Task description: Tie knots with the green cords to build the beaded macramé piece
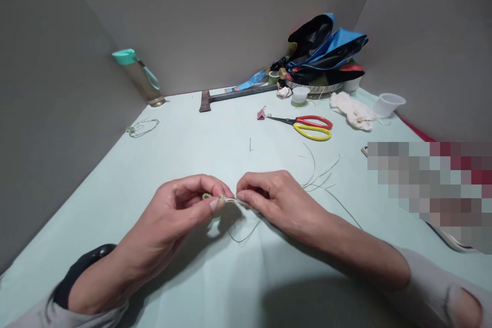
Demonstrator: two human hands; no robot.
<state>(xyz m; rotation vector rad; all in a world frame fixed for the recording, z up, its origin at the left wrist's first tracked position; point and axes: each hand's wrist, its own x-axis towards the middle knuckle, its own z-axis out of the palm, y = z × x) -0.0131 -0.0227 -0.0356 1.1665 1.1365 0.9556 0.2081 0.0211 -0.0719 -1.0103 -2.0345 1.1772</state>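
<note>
Left hand (172,210): narrow pinch, thumb and forefinger closed on a bundle of thin pale cords (230,200), remaining fingers curled. Small green bead (206,196) visible between thumb and forefinger, at the end of the bundle.

Right hand (277,200): likewise narrow pinch on the same bundle, just beside the left hand, fingertips almost meeting.

Cord routing: several loose ends fanned out past the right hand, over the pale green tabletop (115,251). One long loop sagging below the pinch point, close above or resting on the surface; contact not determinable.

Worn items: dark wristband (84,271) on the left wrist. Grey sleeves (453,302) pushed back on both forearms.

Mid-field, on the tabletop: small upright pin (250,144) ahead of the hands. Scissors (303,125) with red and yellow handles, lying flat, blades toward a pink binder clip (261,114). Coil of thin wire (143,127) near the left wall. Pixelated patch (430,189) at right, contents indeterminable.

Far field, along the back edge: hatchet (238,93), lying flat, head to the left. Crumpled white cloth (351,111) beside a clear plastic cup (387,105) on its side. Second plastic cup (300,95), upright. Round tray (315,87) under a heap of black and blue fabric (326,48). Tilted bottle (138,77) with a teal strap, against the left wall. Grey walls (215,15) on three sides.
</note>
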